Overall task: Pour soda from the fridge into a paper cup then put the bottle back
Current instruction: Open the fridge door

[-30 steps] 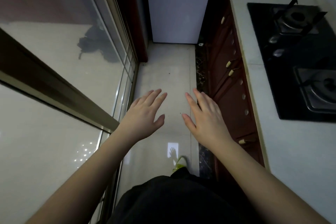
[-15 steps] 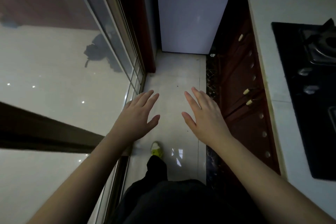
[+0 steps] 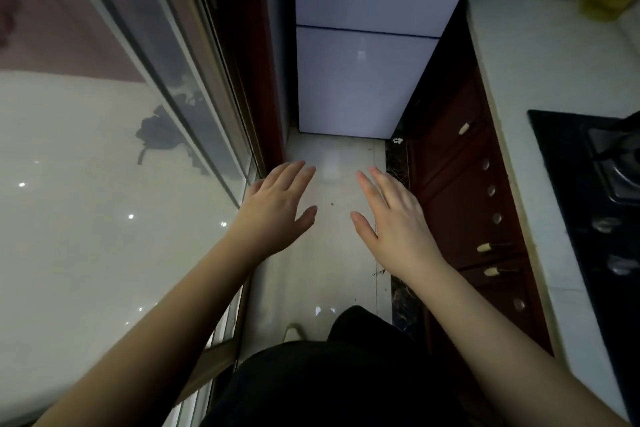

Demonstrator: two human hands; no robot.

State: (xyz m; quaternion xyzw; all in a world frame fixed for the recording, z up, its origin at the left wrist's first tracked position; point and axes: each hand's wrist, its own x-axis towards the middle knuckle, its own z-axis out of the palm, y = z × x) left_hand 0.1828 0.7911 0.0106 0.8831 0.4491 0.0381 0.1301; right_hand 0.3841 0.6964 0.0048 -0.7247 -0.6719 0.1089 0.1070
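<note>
Left hand (image 3: 277, 208) and right hand (image 3: 394, 218) outstretched palms-down, fingers straight and empty, fridge (image 3: 360, 80) ahead

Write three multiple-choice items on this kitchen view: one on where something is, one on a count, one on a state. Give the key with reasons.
1. Where is the fridge?
A. At the far end of the floor, ahead of both hands
B. On the counter
C. Behind the glass door

2. How many hands hold something?
A. Two
B. One
C. None

3. What state are the fridge doors in?
A. Top open
B. Both closed
C. Bottom open

Key: 1 A, it stands past the left hand and right hand, beside the red cabinets. 2 C, both hands have spread, straight fingers with nothing in them. 3 B, both panels sit flush with only a thin seam between.
</note>
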